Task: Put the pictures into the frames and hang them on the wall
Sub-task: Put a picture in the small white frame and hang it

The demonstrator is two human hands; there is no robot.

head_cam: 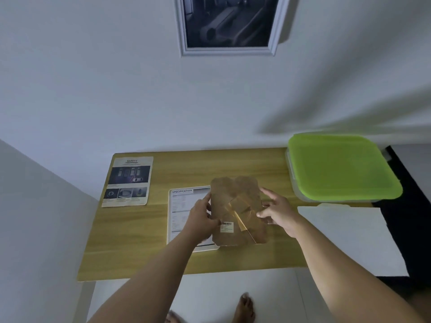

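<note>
Backing board: brown, with a folded stand and a barcode label on its face; held tilted just above the table, over the right part of the white frame.
Left hand: fingers curled round the board's left edge, thumb laid on its face.
Right hand: right edge pinched between thumb and fingers, forefinger stretched along the upper edge.
White frame: laid flat on the table, a "SPECIFICATION" sheet seen in it.
Safety sheet: laid loose at the table's far left.
Hung frame: fixed on the wall above, a dark picture inside.
Table: wooden, set against the wall.
Green-lidded box: placed at the far right corner.
</note>
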